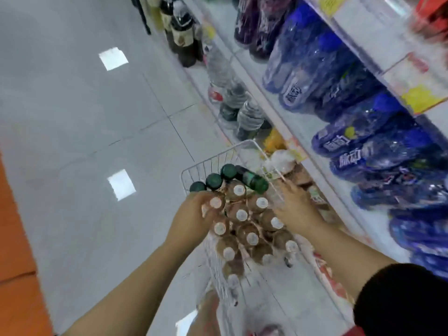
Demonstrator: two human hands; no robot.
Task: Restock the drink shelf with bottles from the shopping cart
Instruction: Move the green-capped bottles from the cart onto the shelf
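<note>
A white wire shopping cart stands in front of me beside the drink shelf. It holds several brown bottles with white caps and, at its far end, dark bottles with green caps. My left hand curls its fingers round a white-capped brown bottle on the cart's left side. My right hand reaches in over the cart's right side with fingers spread, touching the bottles there.
The shelf on the right carries blue bottles, purple bottles, clear water bottles and dark bottles. Grey tiled floor spreads to the left, with an orange strip at the far left.
</note>
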